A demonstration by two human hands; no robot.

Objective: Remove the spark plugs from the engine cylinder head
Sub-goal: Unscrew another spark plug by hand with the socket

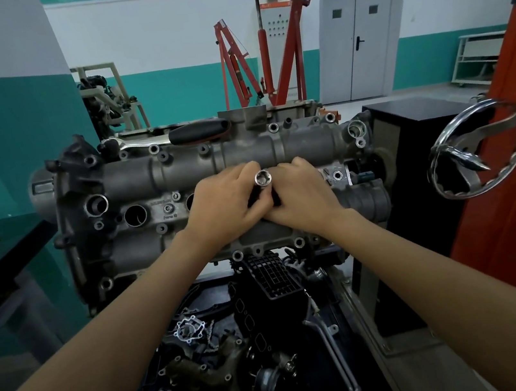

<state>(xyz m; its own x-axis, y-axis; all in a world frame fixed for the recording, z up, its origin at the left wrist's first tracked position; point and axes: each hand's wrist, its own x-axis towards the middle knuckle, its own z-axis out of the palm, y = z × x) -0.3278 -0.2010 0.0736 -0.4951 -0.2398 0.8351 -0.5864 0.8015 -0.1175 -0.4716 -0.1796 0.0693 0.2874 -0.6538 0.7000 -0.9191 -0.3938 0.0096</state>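
Note:
The grey aluminium cylinder head (152, 175) lies across the middle of the head view on a stand. An open round spark plug well (135, 215) shows left of my hands; another is partly hidden behind my left hand. A chrome socket (262, 178) points its open end up toward me, with a dark shaft below it. My left hand (227, 205) and my right hand (301, 197) meet over the head's centre, and both pinch that dark shaft just under the socket. No spark plug is visible.
A black-handled tool (197, 131) lies on the head's far edge. A chrome handwheel (479, 148) juts out at right beside a black cabinet (407, 124). Loose engine parts (254, 331) fill a tray below. A red engine hoist (263, 42) stands behind.

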